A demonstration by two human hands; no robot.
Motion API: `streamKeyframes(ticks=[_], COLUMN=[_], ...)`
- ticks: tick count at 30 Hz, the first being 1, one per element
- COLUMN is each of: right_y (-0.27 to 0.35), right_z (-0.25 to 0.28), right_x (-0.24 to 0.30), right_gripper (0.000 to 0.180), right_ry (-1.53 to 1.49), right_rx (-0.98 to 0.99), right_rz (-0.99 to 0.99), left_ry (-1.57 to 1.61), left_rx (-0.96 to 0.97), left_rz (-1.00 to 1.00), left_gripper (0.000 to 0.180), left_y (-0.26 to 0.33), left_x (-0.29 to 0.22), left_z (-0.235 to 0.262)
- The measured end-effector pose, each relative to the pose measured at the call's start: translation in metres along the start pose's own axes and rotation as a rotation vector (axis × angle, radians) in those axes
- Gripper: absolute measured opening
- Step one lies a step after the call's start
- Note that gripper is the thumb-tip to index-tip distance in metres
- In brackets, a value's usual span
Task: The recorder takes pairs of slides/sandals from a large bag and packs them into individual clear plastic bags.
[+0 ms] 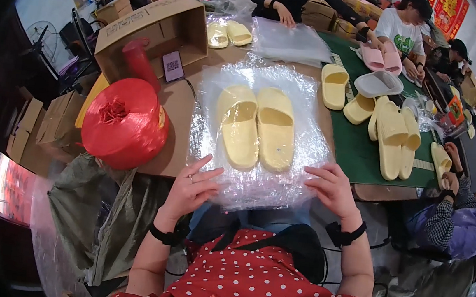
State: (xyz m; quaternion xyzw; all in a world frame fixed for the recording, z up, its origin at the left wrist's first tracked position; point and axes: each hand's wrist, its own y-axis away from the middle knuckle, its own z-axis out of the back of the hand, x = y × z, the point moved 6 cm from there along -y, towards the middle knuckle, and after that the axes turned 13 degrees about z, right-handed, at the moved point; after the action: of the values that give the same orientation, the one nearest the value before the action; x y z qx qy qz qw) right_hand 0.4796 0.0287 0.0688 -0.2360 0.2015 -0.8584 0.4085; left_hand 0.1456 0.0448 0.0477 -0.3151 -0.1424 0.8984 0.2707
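Note:
A pair of pale yellow slide slippers (256, 128) lies side by side, toes toward me, on a stack of clear plastic bags (311, 121) at the table's front. Shiny glints cross the slippers, but I cannot tell whether a film layer covers them. My left hand (191, 187) is at the bags' near left corner, fingers spread. At the near right edge, my right hand (333, 188) reaches its outstretched fingers over the plastic. Neither hand visibly grips anything.
A big red twine roll (125, 124), a phone (172, 66) and an opened cardboard box (151, 33) stand left. More yellow slippers (391, 139) lie on the green mat (360, 159) at right. Across the table a person's hand (285, 16) rests near flat clear bags (291, 42); others work at right.

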Motion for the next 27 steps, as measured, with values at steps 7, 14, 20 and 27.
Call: streamKeyframes(ticks=[7,14,20,27], right_y=[0.024,0.007,-0.05,-0.048], right_z=[-0.022,-0.038,-0.031,-0.084], right_x=[-0.034,-0.048,0.031,-0.013], right_gripper=[0.006,0.011,0.026,0.058], right_ry=[-0.42,-0.151,0.446,0.145], right_rx=[-0.274,-0.322,-0.328,-0.244], right_rz=[-0.426,-0.769,-0.068,-0.41], left_ry=[0.3,0.624,0.601,0.464], left_rx=[-0.202,-0.159,-0.175,-0.209], left_rz=[0.2,0.806,0.857,0.863], left_gripper=[0.003,0.026,0.028,0.026], left_y=[0.002,-0.011,-0.013,-0.008], left_x=[0.016,0.063,0.068,0.077], left_z=[-0.001,-0.036,-0.049,-0.051])
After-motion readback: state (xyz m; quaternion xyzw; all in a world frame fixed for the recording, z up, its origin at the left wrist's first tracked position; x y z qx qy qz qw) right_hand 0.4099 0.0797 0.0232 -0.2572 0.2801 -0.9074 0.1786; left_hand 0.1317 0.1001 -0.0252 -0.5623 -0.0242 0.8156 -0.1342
